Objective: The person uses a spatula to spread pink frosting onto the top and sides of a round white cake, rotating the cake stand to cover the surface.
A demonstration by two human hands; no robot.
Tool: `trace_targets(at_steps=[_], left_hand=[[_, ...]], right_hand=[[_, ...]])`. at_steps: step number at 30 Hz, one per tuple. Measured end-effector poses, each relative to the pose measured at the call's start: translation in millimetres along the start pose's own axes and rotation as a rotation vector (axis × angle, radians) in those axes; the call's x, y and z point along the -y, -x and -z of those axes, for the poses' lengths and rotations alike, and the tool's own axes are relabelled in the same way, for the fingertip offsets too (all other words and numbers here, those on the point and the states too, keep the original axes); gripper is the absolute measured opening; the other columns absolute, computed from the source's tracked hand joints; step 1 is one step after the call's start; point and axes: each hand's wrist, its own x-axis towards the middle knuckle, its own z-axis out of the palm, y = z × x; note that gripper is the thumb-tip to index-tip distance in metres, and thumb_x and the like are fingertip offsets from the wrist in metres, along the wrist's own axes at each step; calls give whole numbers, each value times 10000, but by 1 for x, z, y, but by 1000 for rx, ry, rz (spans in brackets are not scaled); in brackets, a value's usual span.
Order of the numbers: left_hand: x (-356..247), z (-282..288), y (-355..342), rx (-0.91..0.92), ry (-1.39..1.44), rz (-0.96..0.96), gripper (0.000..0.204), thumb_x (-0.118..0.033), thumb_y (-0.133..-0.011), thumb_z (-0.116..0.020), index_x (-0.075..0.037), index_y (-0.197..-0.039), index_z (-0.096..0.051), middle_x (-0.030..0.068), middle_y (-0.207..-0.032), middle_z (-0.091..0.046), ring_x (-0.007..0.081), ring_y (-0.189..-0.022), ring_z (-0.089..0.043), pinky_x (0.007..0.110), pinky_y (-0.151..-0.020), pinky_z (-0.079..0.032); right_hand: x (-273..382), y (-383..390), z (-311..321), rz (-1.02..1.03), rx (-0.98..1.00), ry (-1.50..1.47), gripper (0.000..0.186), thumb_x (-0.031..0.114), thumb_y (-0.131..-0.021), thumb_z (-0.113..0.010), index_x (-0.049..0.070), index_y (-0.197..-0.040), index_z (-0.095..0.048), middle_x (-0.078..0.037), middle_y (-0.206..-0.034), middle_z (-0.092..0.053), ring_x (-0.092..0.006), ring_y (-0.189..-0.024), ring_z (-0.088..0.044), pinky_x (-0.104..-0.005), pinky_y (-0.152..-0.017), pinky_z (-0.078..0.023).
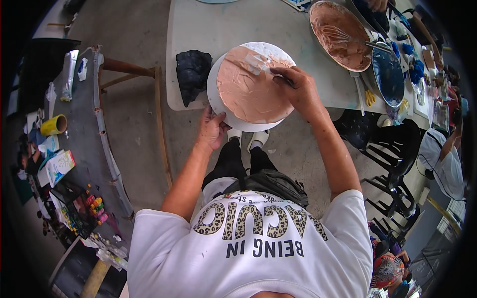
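A round white board (213, 87) juts over the near edge of the table, coated on top with a smooth pinkish-tan paste (248, 94). My left hand (212, 130) grips its near-left rim, thumb uppermost. Above the coated right side is my right hand (300, 94), fingers pinched together. From those fingertips a pale, flat, scraper-like blade (256, 63) seems to reach across the paste; its handle is hidden in the hand. A crumpled black sheet (194, 74) lies on the table just left of the board.
A large bowl (320, 47) of similar paste holds a whisk (343, 37). Beside it are a dark blue bowl (388, 74), a spatula (358, 94) and yellow-handled scissors (369, 98). Another person's hand (378, 5) shows beyond. Black chairs (392, 149) stand right; a paint-cluttered table (82, 129) is left.
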Motion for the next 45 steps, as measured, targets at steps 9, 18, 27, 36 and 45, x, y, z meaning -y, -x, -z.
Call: trace_targets(at_steps=[9,18,27,36,45], left_hand=[[-6,-4,-2,-22,60,0,445,-1,-857,-487,-102,-1276,-380,112,-1096,-590,242,-926,-627,444,-758,-551],[-14,2,-14,41,-13,60,469,-4,-863,-476,-132,-1295,-347,115,-1174,-561,267,-990,-618,489,-831,-524],[-25,-4,-26,20,60,-3,433,7,-839,-491,-119,-1243,-399,95,-1108,-576,236,-907,-637,431,-758,-554],[-28,-21,-29,-63,67,-85,482,14,-826,-515,-125,-1272,-398,79,-1131,-578,235,-932,-630,423,-766,-542],[-20,-27,-28,-86,70,-97,533,2,-833,-506,-141,-1328,-367,79,-1172,-568,235,-1000,-611,419,-808,-523]], right_hand=[[-6,32,23,-286,-225,-52,228,91,-814,-658,47,-1037,-680,-114,-854,-655,-165,-747,-618,-275,-703,-477],[22,44,13,-278,-122,-30,225,81,-810,-672,30,-1030,-676,-122,-865,-648,-199,-771,-638,-288,-715,-490],[-14,20,93,-269,-254,-161,259,63,-807,-656,44,-1065,-654,-3,-827,-650,-64,-728,-516,-251,-670,-449],[-52,-30,222,-217,-31,989,221,194,-833,-529,152,-1004,-662,-94,-954,-666,-289,-910,-628,-403,-789,-474],[-94,-65,210,-230,136,937,235,194,-785,-567,185,-988,-685,-69,-943,-679,-273,-958,-620,-400,-804,-474]])
